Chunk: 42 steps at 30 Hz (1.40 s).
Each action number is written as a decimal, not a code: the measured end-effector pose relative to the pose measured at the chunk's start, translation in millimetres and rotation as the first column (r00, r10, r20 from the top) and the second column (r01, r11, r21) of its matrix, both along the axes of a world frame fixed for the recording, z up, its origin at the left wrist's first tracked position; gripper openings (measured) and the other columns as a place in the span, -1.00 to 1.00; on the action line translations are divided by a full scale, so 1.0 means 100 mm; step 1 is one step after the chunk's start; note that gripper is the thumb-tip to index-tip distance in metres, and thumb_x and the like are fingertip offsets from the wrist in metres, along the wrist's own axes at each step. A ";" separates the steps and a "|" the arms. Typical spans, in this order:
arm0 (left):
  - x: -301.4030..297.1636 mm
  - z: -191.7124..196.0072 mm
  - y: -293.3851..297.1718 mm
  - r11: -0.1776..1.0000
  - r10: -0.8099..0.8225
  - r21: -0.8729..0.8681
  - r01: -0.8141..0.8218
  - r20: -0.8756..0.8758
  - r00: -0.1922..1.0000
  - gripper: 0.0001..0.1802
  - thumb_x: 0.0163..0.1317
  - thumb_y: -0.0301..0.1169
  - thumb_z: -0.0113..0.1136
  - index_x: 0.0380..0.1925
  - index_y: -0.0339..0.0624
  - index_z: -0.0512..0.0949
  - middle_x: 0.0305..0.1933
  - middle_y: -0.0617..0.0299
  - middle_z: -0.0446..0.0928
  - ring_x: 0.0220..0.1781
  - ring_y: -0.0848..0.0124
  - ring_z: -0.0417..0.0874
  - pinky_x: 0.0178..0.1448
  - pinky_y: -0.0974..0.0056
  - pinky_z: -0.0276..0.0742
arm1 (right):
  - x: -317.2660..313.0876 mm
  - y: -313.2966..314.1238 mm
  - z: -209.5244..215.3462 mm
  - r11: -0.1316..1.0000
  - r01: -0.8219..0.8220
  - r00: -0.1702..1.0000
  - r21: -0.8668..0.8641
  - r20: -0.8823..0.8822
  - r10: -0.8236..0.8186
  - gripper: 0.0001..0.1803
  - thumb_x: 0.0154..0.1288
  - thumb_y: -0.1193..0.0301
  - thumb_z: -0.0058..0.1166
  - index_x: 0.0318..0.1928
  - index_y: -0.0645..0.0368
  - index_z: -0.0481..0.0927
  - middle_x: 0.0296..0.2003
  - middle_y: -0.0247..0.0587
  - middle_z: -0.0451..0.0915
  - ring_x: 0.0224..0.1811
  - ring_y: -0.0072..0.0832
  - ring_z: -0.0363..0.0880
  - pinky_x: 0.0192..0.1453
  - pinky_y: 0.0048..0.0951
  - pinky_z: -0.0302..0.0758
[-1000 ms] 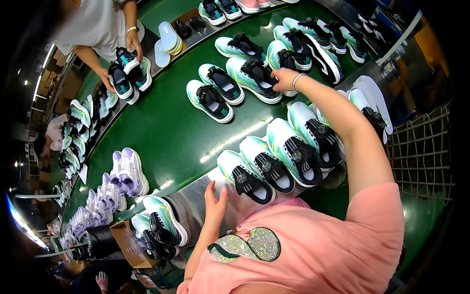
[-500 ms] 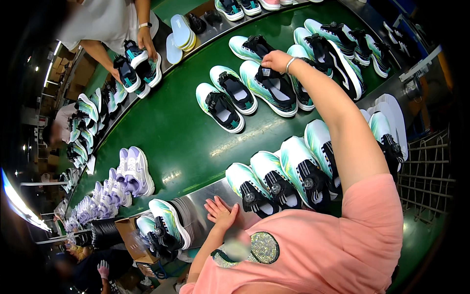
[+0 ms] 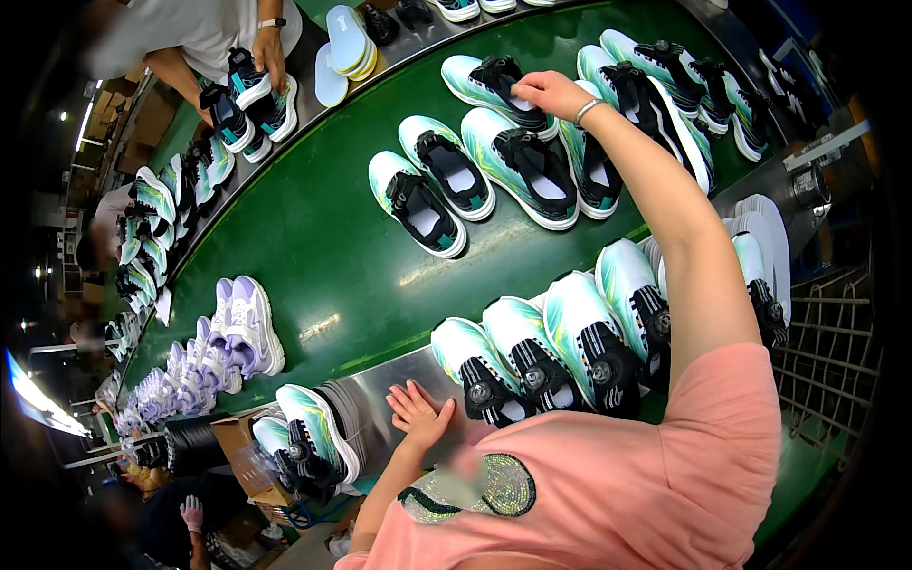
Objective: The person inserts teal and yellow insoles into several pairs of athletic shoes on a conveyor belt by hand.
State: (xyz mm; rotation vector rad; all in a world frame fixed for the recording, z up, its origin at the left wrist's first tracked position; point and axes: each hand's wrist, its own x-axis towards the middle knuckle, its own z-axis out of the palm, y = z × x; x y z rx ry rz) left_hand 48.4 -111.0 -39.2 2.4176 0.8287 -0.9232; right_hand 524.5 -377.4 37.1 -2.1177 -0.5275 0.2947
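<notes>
Lavender and white shoes (image 3: 252,328) are standing toward the left on the green surface (image 3: 332,266) as I am watching remotely. Next, the left hand (image 3: 421,415) is lying with fingers spread, holding nothing, over the metal ledge (image 3: 408,366). Farther right, across the surface, a mint shoe (image 3: 465,79) is showing a whitish toe, green streaks, a black collar and a white sole. The right hand (image 3: 549,93) is hovering, fingers bent, at its opening; whether they are gripping, I cannot tell. Shoe markings are appearing too small for me to read.
</notes>
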 end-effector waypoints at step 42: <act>0.05 -0.03 0.03 0.998 -0.022 0.052 0.028 -0.124 0.992 0.18 -0.12 0.14 0.07 0.18 -0.26 -0.48 0.25 -0.20 -0.67 0.27 -0.10 -0.70 0.19 -0.25 -0.49 | 0.32 -1.36 0.01 0.800 0.326 0.919 -0.503 0.369 -0.142 -0.71 0.15 0.26 -0.12 -0.12 0.00 0.47 -0.24 -0.12 0.51 -0.16 -0.16 0.44 -0.08 -0.31 0.37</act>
